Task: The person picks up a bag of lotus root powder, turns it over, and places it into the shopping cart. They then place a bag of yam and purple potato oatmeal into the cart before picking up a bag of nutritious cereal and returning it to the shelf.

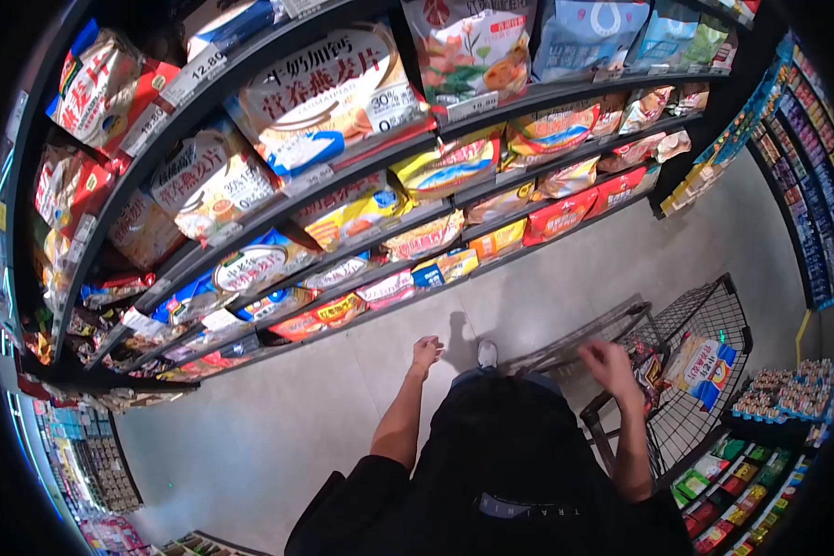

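Note:
My left hand (426, 354) hangs over the grey floor in front of the shelves, its fingers loosely bent and slightly apart, with nothing in them. To the right, my right hand (610, 369) is raised beside the wire shopping cart (681, 440), overlapping the cart's near end in this view. Its fingers are half bent and a little blurred, and no item shows in them. Inside the cart lies a white, blue and yellow bag of oatmeal (704, 369). Next to it is a dark red package (653, 378), partly hidden by the wires.
Tiered shelves (361, 246) of bagged cereals curve across the front and left, with price tags along their edges. At the right stand stacked small tubs (788, 394) and another packed shelf (741, 486). Grey floor (259, 445) runs between the displays.

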A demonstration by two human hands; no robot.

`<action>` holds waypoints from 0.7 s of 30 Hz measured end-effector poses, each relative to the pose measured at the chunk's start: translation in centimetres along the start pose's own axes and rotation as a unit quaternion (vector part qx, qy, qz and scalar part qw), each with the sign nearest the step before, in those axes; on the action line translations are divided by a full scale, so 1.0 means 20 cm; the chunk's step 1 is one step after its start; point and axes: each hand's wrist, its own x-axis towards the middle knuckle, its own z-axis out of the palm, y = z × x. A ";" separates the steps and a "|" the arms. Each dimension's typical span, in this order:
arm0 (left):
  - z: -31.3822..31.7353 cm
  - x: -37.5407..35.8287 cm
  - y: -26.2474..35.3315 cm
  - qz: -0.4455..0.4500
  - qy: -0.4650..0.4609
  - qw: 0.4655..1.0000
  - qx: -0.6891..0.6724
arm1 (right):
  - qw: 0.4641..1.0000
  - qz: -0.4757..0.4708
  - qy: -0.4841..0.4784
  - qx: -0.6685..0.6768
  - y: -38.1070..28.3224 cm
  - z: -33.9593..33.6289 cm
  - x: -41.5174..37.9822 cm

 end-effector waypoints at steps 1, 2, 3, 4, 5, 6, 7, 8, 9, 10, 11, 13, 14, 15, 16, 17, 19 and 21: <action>0.05 0.04 0.09 0.037 -0.008 0.999 0.015 | 1.000 -0.030 -0.002 0.010 -0.04 -0.07 0.09; 0.10 0.10 0.19 0.105 -0.027 0.993 0.035 | 0.998 -0.059 -0.003 0.019 -0.08 -0.13 0.19; 0.15 0.15 0.32 0.173 -0.046 0.982 0.053 | 0.997 -0.064 0.016 0.030 -0.15 -0.19 0.30; 0.19 0.16 0.52 0.250 -0.050 0.962 0.095 | 0.996 -0.068 0.036 0.041 -0.22 -0.25 0.41; 0.25 0.12 0.76 0.325 -0.053 0.934 0.136 | 0.993 -0.102 0.052 0.038 -0.30 -0.31 0.56; 0.32 0.11 0.98 0.392 -0.041 0.911 0.122 | 0.979 -0.185 0.075 0.037 -0.41 -0.38 0.69; 0.39 0.05 1.21 0.455 -0.029 0.884 0.105 | 0.970 -0.224 0.085 0.040 -0.49 -0.43 0.85; 0.45 -0.19 1.49 0.524 -0.014 0.850 0.054 | 0.958 -0.251 0.116 0.073 -0.61 -0.47 0.98; 0.49 -0.27 1.69 0.554 -0.016 0.832 0.022 | 0.962 -0.242 0.105 0.070 -0.73 -0.54 1.10; 0.53 -0.35 1.87 0.595 0.004 0.804 0.001 | 0.938 -0.293 0.141 0.122 -0.84 -0.56 1.22; 0.54 -0.47 2.05 0.622 -0.012 0.782 -0.020 | 0.923 -0.312 0.146 0.170 -0.90 -0.57 1.37; 0.56 -0.64 2.32 0.688 -0.001 0.724 -0.056 | 0.911 -0.296 0.128 0.257 -1.10 -0.61 1.49; 0.56 -0.68 2.41 0.678 -0.017 0.731 -0.077 | 0.910 -0.298 0.131 0.256 -1.15 -0.62 1.57; 0.57 -0.70 2.48 0.681 -0.007 0.728 -0.083 | 0.905 -0.295 0.136 0.275 -1.19 -0.62 1.64; 0.58 -0.71 2.54 0.683 0.003 0.725 -0.089 | 0.899 -0.293 0.140 0.293 -1.23 -0.61 1.69; 0.59 -0.72 2.58 0.685 0.003 0.723 -0.089 | 0.898 -0.295 0.142 0.293 -1.24 -0.62 1.72; 0.60 -0.73 2.65 0.666 0.087 0.741 -0.027 | 0.909 -0.274 0.189 0.252 -1.28 -0.63 1.75; 0.61 -0.74 2.70 0.660 0.058 0.747 -0.056 | 0.901 -0.285 0.218 0.245 -1.32 -0.66 1.75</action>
